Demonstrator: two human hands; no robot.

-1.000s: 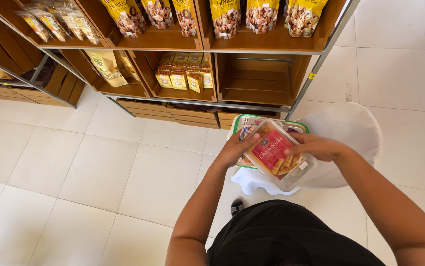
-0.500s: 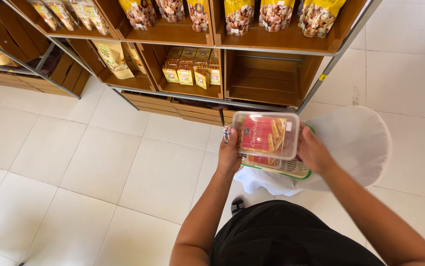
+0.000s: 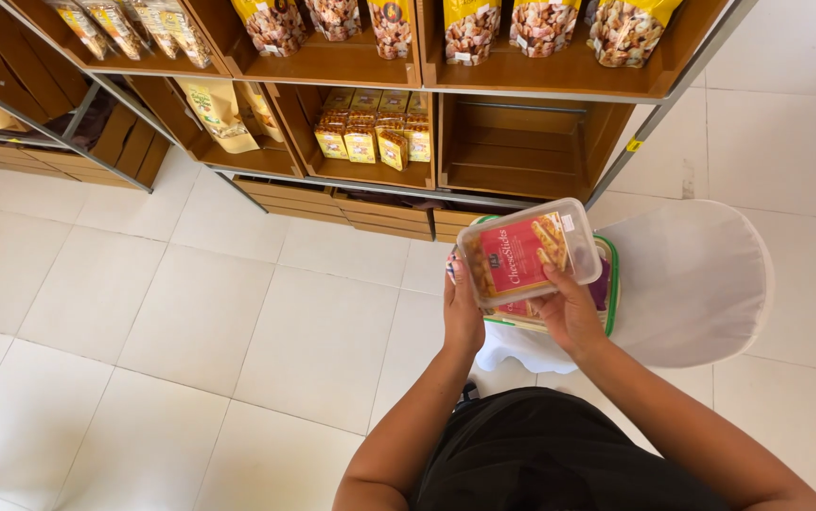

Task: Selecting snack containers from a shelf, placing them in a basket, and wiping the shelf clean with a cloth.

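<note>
A clear plastic snack box (image 3: 528, 251) with a red label and breadsticks inside is held in front of me, tilted up on its right side. My left hand (image 3: 463, 314) grips its left edge and my right hand (image 3: 568, 310) holds it from beneath at its near edge. Directly under it sits a green-rimmed basket (image 3: 608, 284) with more such boxes, resting on a white cloth-covered stool (image 3: 692, 284).
A wooden shelf unit (image 3: 351, 170) stands ahead, with yellow snack bags (image 3: 469, 28) on the upper shelf and small yellow packets (image 3: 370, 137) below. One compartment (image 3: 521, 151) holds nothing. White floor tiles (image 3: 190, 322) spread to the left.
The box has risen slightly and tilted. My right hand shifted from the box's right side to underneath it. The view moved a little to the right.
</note>
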